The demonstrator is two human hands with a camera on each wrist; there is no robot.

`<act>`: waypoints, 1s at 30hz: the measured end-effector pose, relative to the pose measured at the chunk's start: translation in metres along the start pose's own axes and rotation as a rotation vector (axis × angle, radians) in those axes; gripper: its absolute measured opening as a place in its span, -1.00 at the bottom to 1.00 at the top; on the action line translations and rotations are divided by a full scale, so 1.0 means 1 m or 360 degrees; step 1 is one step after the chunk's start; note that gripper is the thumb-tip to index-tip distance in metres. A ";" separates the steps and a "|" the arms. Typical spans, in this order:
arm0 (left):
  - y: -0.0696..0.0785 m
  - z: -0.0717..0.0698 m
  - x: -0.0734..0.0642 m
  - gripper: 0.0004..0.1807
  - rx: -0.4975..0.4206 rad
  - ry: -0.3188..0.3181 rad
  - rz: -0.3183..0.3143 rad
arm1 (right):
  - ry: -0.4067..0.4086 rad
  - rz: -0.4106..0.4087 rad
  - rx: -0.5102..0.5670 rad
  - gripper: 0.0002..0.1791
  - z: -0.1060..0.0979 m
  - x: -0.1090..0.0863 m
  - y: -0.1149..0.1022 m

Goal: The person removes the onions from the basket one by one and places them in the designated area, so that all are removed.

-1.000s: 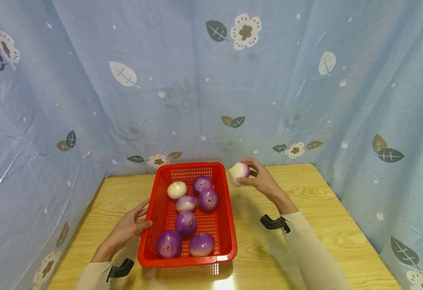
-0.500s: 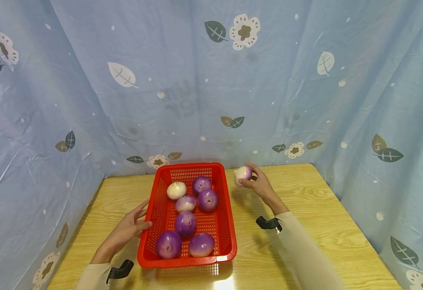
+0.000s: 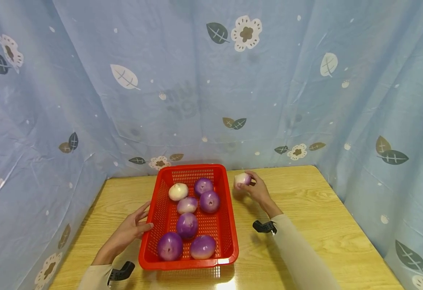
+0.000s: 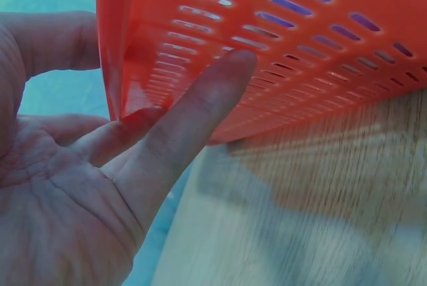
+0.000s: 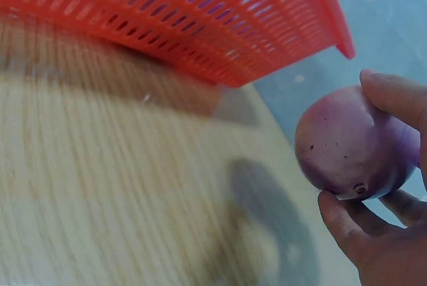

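My right hand [image 3: 258, 191] holds a purple-and-white turnip [image 3: 242, 180] between thumb and fingers, low over the table's far part, just right of the red plastic basket [image 3: 188, 265]. In the right wrist view the turnip [image 5: 353, 143] shows its purple side, and its shadow falls on the wood below. My left hand [image 3: 131, 229] rests against the basket's left side with fingers loosely extended. In the left wrist view one fingertip touches the slotted wall [image 4: 267, 79], and other fingers reach beneath the rim. Several turnips lie in the basket, among them a mostly white one [image 3: 178, 192].
The basket stands left of centre on a light wooden table [image 3: 305, 209]. A blue curtain [image 3: 182, 133] with leaf and flower prints hangs behind the table and along both sides. Black wrist mounts [image 3: 264, 226] sit on both sleeves.
My right hand has lowered the turnip toward the table and slightly to the right, away from the basket's edge. My left hand and the basket stay in place.
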State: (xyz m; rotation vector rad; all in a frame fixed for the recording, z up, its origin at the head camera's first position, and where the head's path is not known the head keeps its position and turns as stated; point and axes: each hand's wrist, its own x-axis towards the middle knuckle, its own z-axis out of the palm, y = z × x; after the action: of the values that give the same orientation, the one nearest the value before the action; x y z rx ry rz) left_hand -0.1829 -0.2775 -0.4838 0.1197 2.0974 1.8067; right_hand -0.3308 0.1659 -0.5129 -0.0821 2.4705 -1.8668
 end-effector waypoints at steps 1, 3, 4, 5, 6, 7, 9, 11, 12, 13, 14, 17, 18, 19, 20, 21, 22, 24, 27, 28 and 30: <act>0.000 0.000 0.000 -0.05 -0.0004 -0.0001 -0.0001 | 0.0003 0.0008 -0.0005 -0.26 0.001 0.000 0.002; -0.001 0.000 -0.001 -0.05 -0.0011 0.0000 -0.0002 | 0.0007 0.0019 -0.0023 -0.24 0.003 0.001 0.006; -0.001 0.000 -0.001 -0.05 -0.0010 0.0002 -0.0002 | 0.0012 0.0020 -0.0031 -0.23 0.004 0.002 0.008; -0.001 0.000 -0.001 -0.05 -0.0009 0.0004 -0.0004 | 0.0013 0.0017 -0.0048 -0.22 0.005 0.002 0.010; -0.001 0.000 -0.001 -0.05 -0.0008 0.0006 -0.0006 | 0.0014 0.0015 -0.0059 -0.21 0.005 0.002 0.011; -0.001 0.000 -0.001 -0.05 -0.0003 0.0009 -0.0005 | 0.0009 0.0013 -0.0064 -0.21 0.006 0.002 0.013; -0.001 0.001 -0.001 -0.05 -0.0002 0.0007 -0.0004 | -0.0006 0.0012 -0.0074 -0.20 0.006 0.002 0.017; -0.001 0.001 -0.001 -0.06 -0.0003 -0.0002 -0.0008 | -0.0023 0.0026 -0.0070 -0.20 0.004 0.001 0.021; -0.001 0.001 -0.001 -0.06 -0.0003 -0.0008 -0.0008 | -0.0029 0.0028 -0.0071 -0.20 0.003 0.001 0.023; -0.001 0.002 -0.001 -0.06 -0.0003 -0.0011 -0.0006 | -0.0031 0.0032 -0.0072 -0.20 0.002 0.001 0.025; -0.001 0.002 -0.001 -0.06 -0.0003 -0.0012 -0.0004 | -0.0034 0.0031 -0.0077 -0.21 0.001 0.001 0.027; 0.000 0.002 -0.001 -0.06 0.0007 -0.0006 0.0005 | -0.0038 0.0039 -0.0061 -0.24 -0.002 0.002 0.031; 0.000 0.002 -0.001 -0.05 0.0007 -0.0003 0.0006 | -0.0042 0.0046 -0.0052 -0.25 -0.002 0.002 0.032; 0.000 0.002 -0.001 -0.05 0.0004 -0.0002 0.0008 | -0.0042 0.0058 -0.0040 -0.26 -0.003 0.002 0.032; 0.000 0.002 -0.001 -0.05 0.0003 -0.0002 0.0006 | -0.0046 0.0067 -0.0036 -0.26 -0.003 0.002 0.033; 0.000 0.002 -0.001 -0.05 0.0000 -0.0008 0.0004 | -0.0045 0.0081 -0.0032 -0.27 -0.003 0.003 0.033; 0.000 0.002 -0.001 -0.05 -0.0004 -0.0012 0.0002 | -0.0041 0.0097 -0.0029 -0.27 -0.004 0.003 0.033; 0.000 0.002 -0.002 -0.06 -0.0007 -0.0015 0.0003 | -0.0034 0.0107 -0.0047 -0.27 -0.004 0.003 0.033; 0.001 0.002 -0.002 -0.06 -0.0004 -0.0015 0.0010 | -0.0020 0.0104 -0.0089 -0.26 -0.005 0.003 0.030; 0.001 0.002 -0.002 -0.06 -0.0004 -0.0013 0.0011 | -0.0013 0.0100 -0.0102 -0.25 -0.005 0.003 0.029; 0.001 0.001 -0.002 -0.07 0.0002 -0.0010 0.0014 | -0.0003 0.0094 -0.0119 -0.24 -0.007 0.002 0.025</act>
State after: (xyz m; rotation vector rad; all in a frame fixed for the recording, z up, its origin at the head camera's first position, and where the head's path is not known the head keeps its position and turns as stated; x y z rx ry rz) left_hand -0.1809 -0.2765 -0.4821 0.1349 2.0970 1.8073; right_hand -0.3338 0.1797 -0.5348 -0.0133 2.5126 -1.7515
